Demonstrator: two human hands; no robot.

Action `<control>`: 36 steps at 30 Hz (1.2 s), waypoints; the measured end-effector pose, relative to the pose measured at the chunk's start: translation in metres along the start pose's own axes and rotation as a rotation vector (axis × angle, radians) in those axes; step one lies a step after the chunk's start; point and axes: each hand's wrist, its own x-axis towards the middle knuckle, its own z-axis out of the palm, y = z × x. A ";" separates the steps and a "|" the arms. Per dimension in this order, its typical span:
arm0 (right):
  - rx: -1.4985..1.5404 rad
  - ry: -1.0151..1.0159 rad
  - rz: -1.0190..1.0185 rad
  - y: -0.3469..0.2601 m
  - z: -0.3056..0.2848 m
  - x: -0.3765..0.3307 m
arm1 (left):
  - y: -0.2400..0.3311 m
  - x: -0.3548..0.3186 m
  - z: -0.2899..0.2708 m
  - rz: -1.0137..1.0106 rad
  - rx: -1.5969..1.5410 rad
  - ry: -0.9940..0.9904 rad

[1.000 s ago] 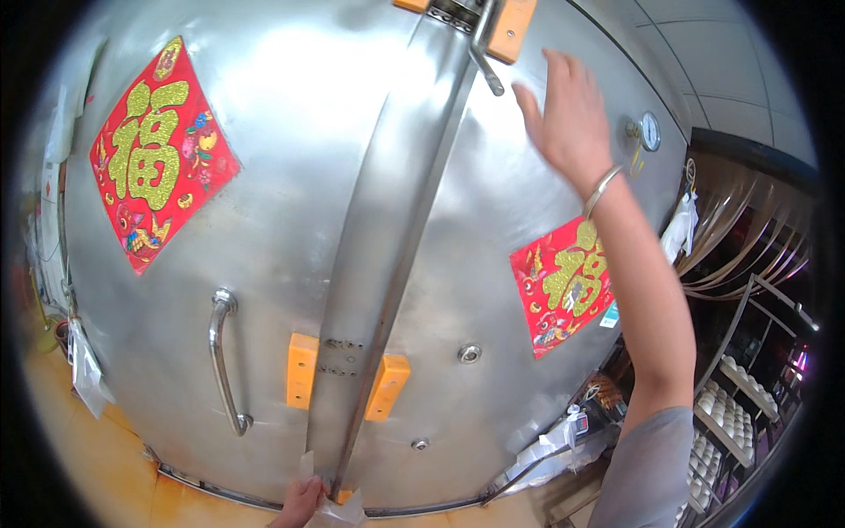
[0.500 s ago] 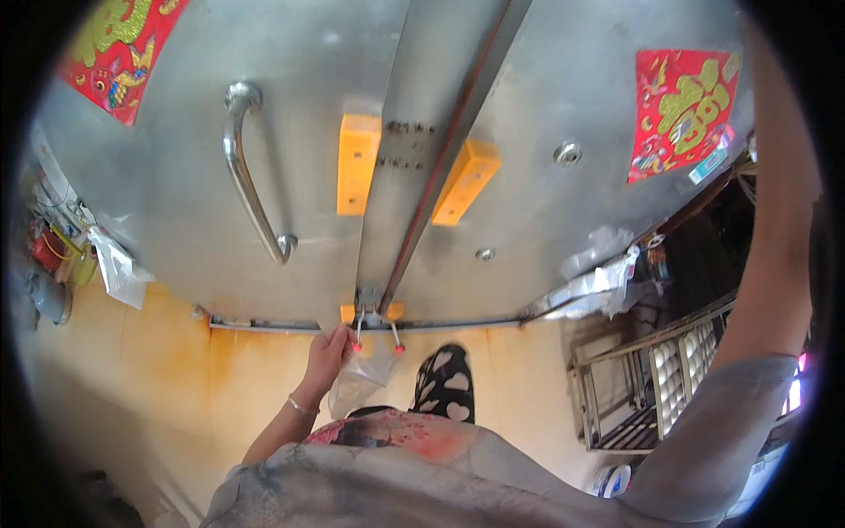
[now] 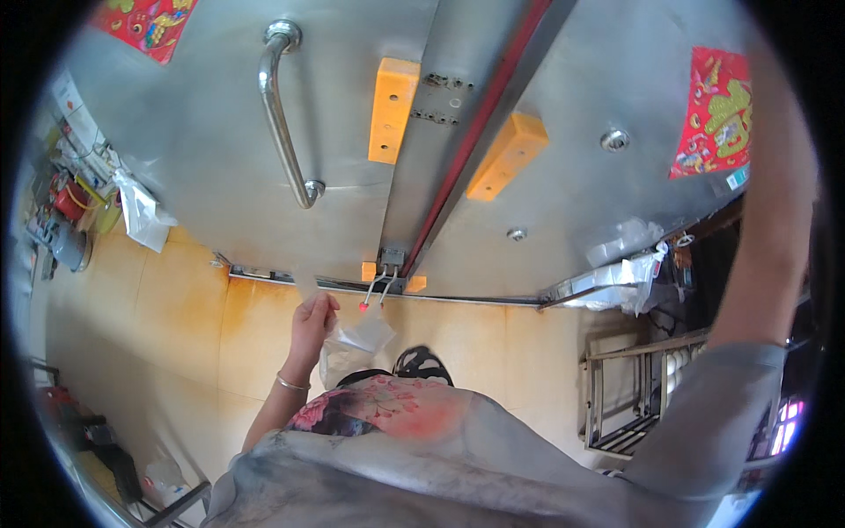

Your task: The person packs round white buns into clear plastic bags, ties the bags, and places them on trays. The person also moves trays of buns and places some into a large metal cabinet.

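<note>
My left hand (image 3: 312, 327) is closed around a clear plastic bag (image 3: 359, 341). Most of the bag hangs on the right side of the fist, and a thin piece of film sticks up above it. Close by, two thin metal rods (image 3: 380, 285) with red tips hang from the foot of a stainless steel double door (image 3: 343, 207). My right arm (image 3: 766, 238) reaches up along the right edge of the view; its hand is out of sight.
The door carries a curved metal handle (image 3: 280, 114), orange-yellow blocks (image 3: 393, 110) and red paper decorations (image 3: 715, 113). At right stands a metal rack (image 3: 634, 396) near bunched plastic film (image 3: 625, 277). A gas cylinder (image 3: 69, 245) is at far left on the tiled floor (image 3: 167, 308).
My left hand has moved left, away from the rods, with the bag in it. The door and its fittings have shifted up and right in view.
</note>
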 end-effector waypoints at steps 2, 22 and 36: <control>0.122 -0.137 -0.058 -0.033 0.045 -0.011 | 0.002 -0.003 -0.008 -0.033 -0.026 0.066; 0.135 -0.955 -0.357 -0.148 0.031 -0.182 | 0.028 0.061 0.080 -0.054 -0.075 -0.361; 0.021 -1.631 -0.470 -0.174 -0.040 -0.259 | 0.043 0.068 0.119 -0.022 0.030 -0.580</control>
